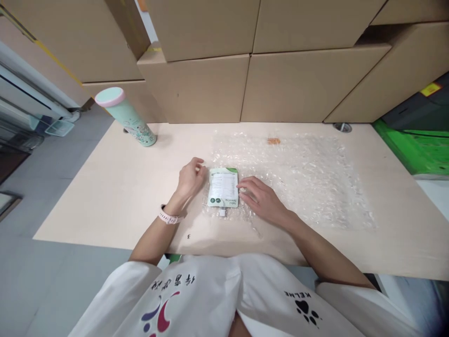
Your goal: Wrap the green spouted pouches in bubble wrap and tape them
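A flat white and green spout pouch (223,187) with printed text lies on the left end of a sheet of clear bubble wrap (301,182). Its white cap (223,212) points toward me. My left hand (191,178), with a pale pink band on the wrist, rests just left of the pouch at the wrap's edge. Its fingers are loosely bent and apart, and nothing shows in them. At the pouch's right edge is my right hand (262,199), its fingers stretched out and apart. Those fingertips are at or very near the pouch; I cannot tell whether they press on it.
A mint-green tumbler (131,117) with a pink-rimmed lid stands at the table's back left. Stacked cardboard boxes (206,89) line the back edge. An orange patch (273,141) shows on the wrap. On the right are a cable hole (342,127) and a green object (410,150).
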Demonstrator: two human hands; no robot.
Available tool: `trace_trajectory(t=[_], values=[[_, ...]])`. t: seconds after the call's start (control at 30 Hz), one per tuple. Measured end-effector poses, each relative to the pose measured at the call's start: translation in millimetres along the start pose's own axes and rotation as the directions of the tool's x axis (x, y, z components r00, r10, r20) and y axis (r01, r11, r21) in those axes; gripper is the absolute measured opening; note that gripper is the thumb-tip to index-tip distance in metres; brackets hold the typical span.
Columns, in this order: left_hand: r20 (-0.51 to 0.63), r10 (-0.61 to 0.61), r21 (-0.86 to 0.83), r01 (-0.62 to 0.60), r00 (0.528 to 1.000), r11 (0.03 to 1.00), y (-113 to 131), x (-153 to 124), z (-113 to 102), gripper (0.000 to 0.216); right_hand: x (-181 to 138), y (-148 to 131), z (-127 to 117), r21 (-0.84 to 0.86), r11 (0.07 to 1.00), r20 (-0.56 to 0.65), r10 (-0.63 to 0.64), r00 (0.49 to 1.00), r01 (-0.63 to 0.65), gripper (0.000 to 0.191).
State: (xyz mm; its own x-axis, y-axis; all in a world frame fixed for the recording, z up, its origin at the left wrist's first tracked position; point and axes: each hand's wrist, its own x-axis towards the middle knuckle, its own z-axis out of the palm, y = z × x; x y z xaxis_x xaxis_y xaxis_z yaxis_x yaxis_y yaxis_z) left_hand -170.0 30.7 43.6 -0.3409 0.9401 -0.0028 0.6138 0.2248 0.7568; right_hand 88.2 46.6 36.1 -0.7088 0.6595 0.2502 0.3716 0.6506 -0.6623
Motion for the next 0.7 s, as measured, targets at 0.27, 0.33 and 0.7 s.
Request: trace_trajectory(t=[0.27, 0.33, 0.7], values=[[0.380, -0.211, -0.655, 0.423, 0.900, 0.626, 0.7, -31.1, 4.7, 0.049, -1.4, -14.4, 13.2, 0.061, 0.998, 0.154, -0.002, 0.988, -0.007, 0.038], [0.344, -0.130, -0.723, 0.350, 0.930, 0.595, 9.7, -35.8, 6.8, 0.045, 0.0, -16.0, 9.6, 0.199, 0.978, 0.143, 0.030, 0.989, -0.058, 0.041], [0.300, 0.587, -0.091, -0.589, 0.752, 0.803, 45.9, -55.2, 59.2, 0.044, 2.3, 16.4, -37.7, 0.334, 0.834, 0.253, 0.369, 0.894, -0.439, 0.053]])
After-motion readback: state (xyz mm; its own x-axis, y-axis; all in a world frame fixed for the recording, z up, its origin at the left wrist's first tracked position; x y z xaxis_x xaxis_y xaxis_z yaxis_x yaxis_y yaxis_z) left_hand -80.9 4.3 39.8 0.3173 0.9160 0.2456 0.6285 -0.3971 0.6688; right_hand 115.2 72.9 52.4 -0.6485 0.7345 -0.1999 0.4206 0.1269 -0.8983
